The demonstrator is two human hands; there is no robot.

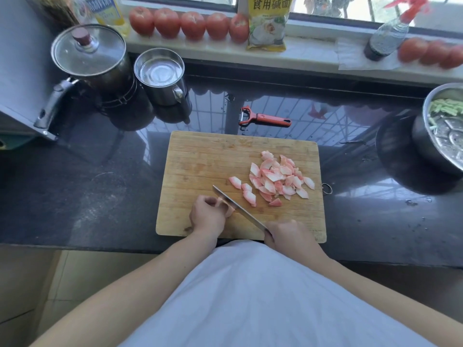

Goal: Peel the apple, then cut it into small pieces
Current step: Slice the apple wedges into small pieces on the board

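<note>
left hand point(208, 216) pinches apple piece point(228, 209); right hand point(285, 234) grips knife point(238, 207).

Eight tomatoes point(192, 25), one peeler point(265, 118)

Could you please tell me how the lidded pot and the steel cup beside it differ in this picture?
The lidded pot is covered by a glass lid with a dark red knob; the steel cup is open and uncovered. The pot is wider than the cup. The pot has a long dark handle toward the counter edge; the cup has a short metal one. Both are shiny metal, standing upright on the dark counter.
</note>
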